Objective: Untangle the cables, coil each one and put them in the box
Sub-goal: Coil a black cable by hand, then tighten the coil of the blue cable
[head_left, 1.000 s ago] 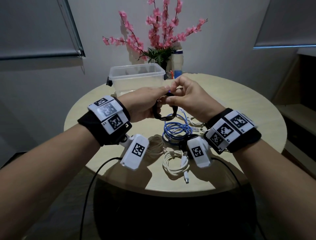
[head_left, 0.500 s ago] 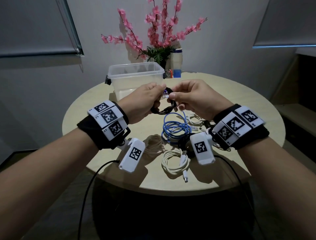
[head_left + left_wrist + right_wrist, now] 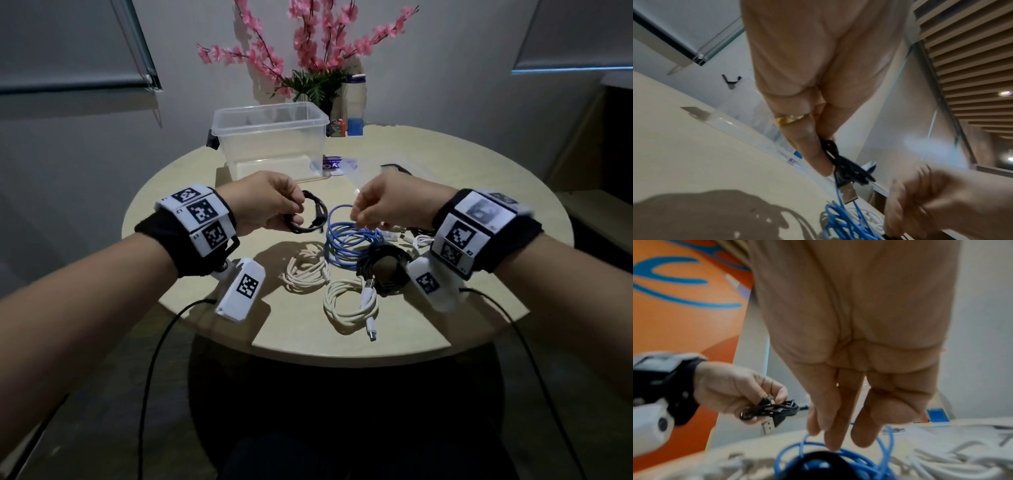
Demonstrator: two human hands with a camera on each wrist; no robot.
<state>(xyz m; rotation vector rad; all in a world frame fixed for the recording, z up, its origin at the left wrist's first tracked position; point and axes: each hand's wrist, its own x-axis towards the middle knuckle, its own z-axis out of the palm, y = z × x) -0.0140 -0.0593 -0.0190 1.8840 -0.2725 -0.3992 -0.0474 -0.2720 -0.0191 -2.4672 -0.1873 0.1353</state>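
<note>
At table's left, left hand: fingers curled round a small black coil, held above the table, its USB plug dangling.
Step in hand: likely dropping this coil in the box; keep the loops pinched together so they don't spring open, and lower it over the rim before letting go.
Box: clear, open at the top, behind the hands; nothing visible inside.
Middle of table: two white coils, a blue cable and another black coil lie waiting.
Right hand: fingers loosely extended, holding nothing, tips over the blue cable; contact unclear.
</note>
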